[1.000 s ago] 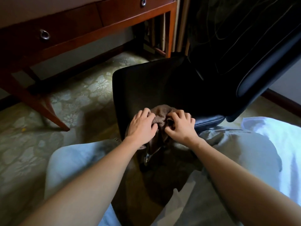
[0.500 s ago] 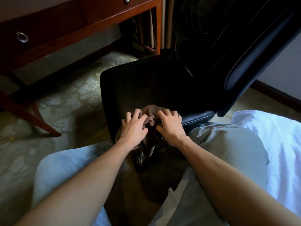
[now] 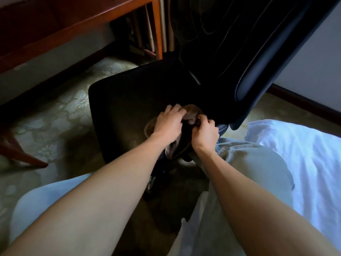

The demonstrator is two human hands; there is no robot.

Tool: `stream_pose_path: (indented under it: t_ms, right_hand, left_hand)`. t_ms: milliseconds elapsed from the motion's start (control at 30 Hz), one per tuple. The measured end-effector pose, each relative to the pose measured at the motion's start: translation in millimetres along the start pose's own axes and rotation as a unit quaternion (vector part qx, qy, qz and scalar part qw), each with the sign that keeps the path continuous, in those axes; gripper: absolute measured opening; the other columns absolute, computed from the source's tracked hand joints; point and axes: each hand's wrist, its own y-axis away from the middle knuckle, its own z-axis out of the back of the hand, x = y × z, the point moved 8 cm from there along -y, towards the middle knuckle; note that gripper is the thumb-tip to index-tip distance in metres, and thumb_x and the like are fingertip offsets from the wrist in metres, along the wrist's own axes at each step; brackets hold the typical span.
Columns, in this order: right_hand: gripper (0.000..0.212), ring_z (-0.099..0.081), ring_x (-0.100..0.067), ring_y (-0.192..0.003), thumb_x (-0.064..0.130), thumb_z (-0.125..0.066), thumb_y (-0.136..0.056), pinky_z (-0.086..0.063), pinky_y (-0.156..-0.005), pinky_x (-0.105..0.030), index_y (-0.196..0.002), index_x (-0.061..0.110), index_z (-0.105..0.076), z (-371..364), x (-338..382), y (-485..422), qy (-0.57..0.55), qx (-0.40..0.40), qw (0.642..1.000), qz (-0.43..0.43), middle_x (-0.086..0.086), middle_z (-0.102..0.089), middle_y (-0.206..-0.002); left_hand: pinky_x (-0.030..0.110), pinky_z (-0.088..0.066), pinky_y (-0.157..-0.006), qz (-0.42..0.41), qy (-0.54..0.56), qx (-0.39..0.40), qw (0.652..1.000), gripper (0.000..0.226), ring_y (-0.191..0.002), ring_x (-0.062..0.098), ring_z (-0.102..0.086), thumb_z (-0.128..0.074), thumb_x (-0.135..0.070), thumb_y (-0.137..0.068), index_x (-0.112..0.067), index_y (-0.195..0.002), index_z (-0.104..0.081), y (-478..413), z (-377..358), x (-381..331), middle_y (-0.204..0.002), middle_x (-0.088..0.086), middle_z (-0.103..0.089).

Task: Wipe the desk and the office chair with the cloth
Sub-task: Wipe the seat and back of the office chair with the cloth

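A dim room is showing a pale flowered carpet (image 3: 55, 115), with a reddish wooden table (image 3: 73, 21) standing at the far left and white bedding (image 3: 304, 154) lying at the right. A black office chair (image 3: 129, 100) is sitting between them. A brown cloth (image 3: 191, 115) is lying bunched at the near edge of its seat, partly hanging over. The left hand (image 3: 168, 124) is gripping it from above with curled fingers, and the right hand (image 3: 204, 133) is clutching it just beside.
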Motion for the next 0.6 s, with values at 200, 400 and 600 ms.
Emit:
stream_pose_path:
  t_ms: [200,400,600]
  right_hand:
    - [0.04,-0.051,-0.045,-0.104,0.019,-0.051,-0.095,-0.042,-0.089,-0.046,-0.135,0.015,-0.051,-6,6,7,-0.019,0.044,0.998,0.038,-0.024,-0.055,-0.118]
    - [0.041,-0.057,-0.043,-0.101,0.018,-0.057,-0.091,-0.05,-0.092,-0.047,-0.132,0.017,-0.054,-10,10,23,-0.086,0.089,0.991,0.046,-0.021,-0.057,-0.115]
    - [0.043,-0.058,-0.042,-0.102,0.018,-0.059,-0.09,-0.051,-0.092,-0.046,-0.133,0.016,-0.054,-12,21,44,-0.095,0.1,0.988,0.067,-0.02,-0.057,-0.115]
  left_hand:
    - [0.046,-0.047,-0.101,0.04,0.066,0.015,0.997,0.046,-0.126,0.03,-0.041,-0.052,-0.013,-0.099,-0.014,-0.144,-0.047,15,-21,21,-0.144,0.002,-0.047]
    - [0.043,-0.045,-0.105,0.067,0.112,0.024,0.991,0.045,-0.121,0.029,-0.052,-0.057,-0.017,-0.096,-0.018,-0.14,-0.055,32,-12,36,-0.136,0.0,-0.056]
    - [0.039,-0.049,-0.097,0.081,0.127,0.007,0.989,0.039,-0.114,0.026,-0.058,-0.061,-0.022,-0.094,-0.019,-0.133,-0.062,58,-3,48,-0.125,-0.001,-0.061]
